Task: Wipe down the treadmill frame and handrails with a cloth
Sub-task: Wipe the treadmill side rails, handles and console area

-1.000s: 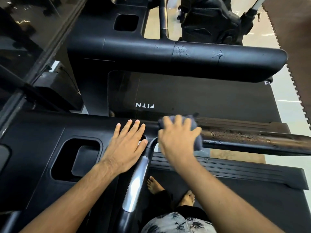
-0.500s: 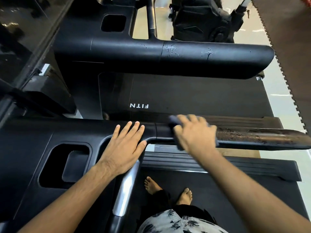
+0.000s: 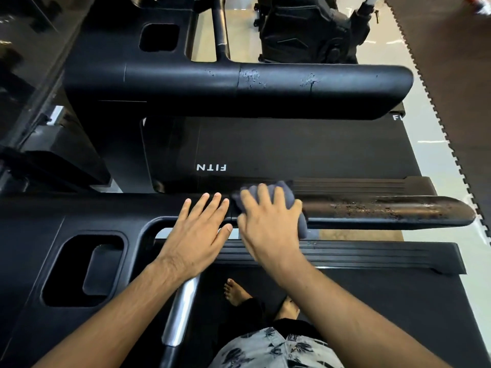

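Note:
My right hand (image 3: 268,221) grips a grey cloth (image 3: 299,208) wrapped over the near black handrail (image 3: 385,212), at its inner end by the console. The rail's outer stretch looks worn and speckled with brown grime. My left hand (image 3: 200,229) lies flat with straight fingers on the black console frame (image 3: 79,219), just left of the cloth. The two hands almost touch.
A second, thicker black handrail (image 3: 265,88) of the neighbouring treadmill runs across above. Between the rails lies a black belt marked FITN (image 3: 292,150). A silver grip bar (image 3: 183,312) slopes down under my left wrist. My bare feet (image 3: 236,290) stand on the belt below.
My right hand slid the cloth outward along the rail, then back inward toward the console. My left hand has stayed pressed flat in the same place.

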A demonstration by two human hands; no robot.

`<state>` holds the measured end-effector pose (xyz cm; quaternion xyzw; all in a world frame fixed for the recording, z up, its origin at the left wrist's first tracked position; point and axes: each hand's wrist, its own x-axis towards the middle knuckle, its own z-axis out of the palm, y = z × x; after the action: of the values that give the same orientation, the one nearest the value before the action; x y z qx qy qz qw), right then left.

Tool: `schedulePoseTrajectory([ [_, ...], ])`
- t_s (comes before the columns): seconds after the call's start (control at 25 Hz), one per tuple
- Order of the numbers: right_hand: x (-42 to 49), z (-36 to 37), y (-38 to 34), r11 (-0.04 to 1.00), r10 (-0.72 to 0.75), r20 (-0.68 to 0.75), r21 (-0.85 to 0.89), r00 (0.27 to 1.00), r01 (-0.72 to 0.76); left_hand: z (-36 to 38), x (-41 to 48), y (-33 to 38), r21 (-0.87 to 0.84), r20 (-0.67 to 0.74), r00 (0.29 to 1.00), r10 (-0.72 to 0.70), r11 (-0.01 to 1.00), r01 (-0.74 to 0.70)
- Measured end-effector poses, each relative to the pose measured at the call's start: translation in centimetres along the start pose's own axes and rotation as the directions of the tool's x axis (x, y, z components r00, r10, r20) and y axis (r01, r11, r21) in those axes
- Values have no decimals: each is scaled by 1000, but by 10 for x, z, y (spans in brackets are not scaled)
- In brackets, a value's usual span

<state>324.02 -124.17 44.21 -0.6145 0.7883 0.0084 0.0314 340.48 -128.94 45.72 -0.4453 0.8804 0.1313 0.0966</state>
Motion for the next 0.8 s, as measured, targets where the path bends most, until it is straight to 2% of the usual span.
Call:
schedulePoseTrajectory([
  [0.04, 1, -1, 15, 996, -89, 50, -15, 995, 90, -1, 1, 2, -3, 3, 1000, 9, 1000, -9],
  [0.08, 15, -3, 44, 999, -19, 51, 33, 998, 17, -1, 3, 4, -7, 8, 1000, 18, 1000, -18],
  [0.16, 29, -12, 72, 946, 318, 101, 28, 943, -322, -2, 4, 10, -17, 16, 999, 30, 999, -30],
  [0.2, 27, -12, 69, 929, 370, 74, -20, 926, -370, -2, 5, 12, -17, 16, 999, 37, 999, -37],
  [0.24, 20, -9, 49, 956, 294, 54, -4, 954, -294, -2, 5, 15, -15, 16, 999, 44, 999, -44],
  [0.28, 9, -7, 31, 992, 128, 49, -15, 991, -127, -1, 6, 17, -13, 15, 999, 47, 999, -47],
  [0.32, -1, -4, 28, 1000, -11, 40, -10, 999, 11, -1, 8, 18, -10, 15, 999, 48, 999, -48],
  [0.36, 0, -4, 44, 996, -87, 87, -2, 992, 87, 0, 9, 18, -6, 19, 999, 49, 999, -49],
  [0.4, 16, -6, 73, 999, 27, 82, 38, 996, -30, 0, 10, 18, 3, 22, 998, 53, 999, -53],
  [0.48, 26, -15, 94, 933, 354, 120, 20, 927, -359, 2, 10, 20, 5, 19, 998, 59, 998, -60],
  [0.52, 26, -13, 86, 927, 374, 93, -24, 923, -374, 3, 10, 22, -1, 15, 998, 63, 998, -63],
  [0.56, 17, -9, 62, 961, 275, 69, 6, 959, -276, 4, 10, 24, -2, 13, 998, 65, 998, -65],
  [0.6, 4, -4, 43, 994, 106, 42, -5, 993, -106, 4, 11, 26, 2, 9, 998, 65, 998, -65],
  [0.64, -6, 0, 41, 999, -36, 0, -18, 999, 36, 4, 12, 27, 8, 7, 998, 66, 998, -66],
  [0.68, -3, -2, 59, 993, -117, 60, -13, 991, 118, 4, 13, 27, 14, 12, 998, 68, 998, -68],
  [0.72, 13, -5, 87, 999, -3, 53, 37, 999, 1, 4, 14, 28, 21, 21, 997, 69, 997, -70],
  [0.76, 22, -9, 103, 981, 184, 76, 45, 980, -188, 4, 14, 28, 24, 31, 997, 72, 997, -73],
  [0.8, 23, -15, 104, 937, 344, 115, 24, 932, -349, 3, 14, 30, 24, 35, 997, 76, 997, -77],
])
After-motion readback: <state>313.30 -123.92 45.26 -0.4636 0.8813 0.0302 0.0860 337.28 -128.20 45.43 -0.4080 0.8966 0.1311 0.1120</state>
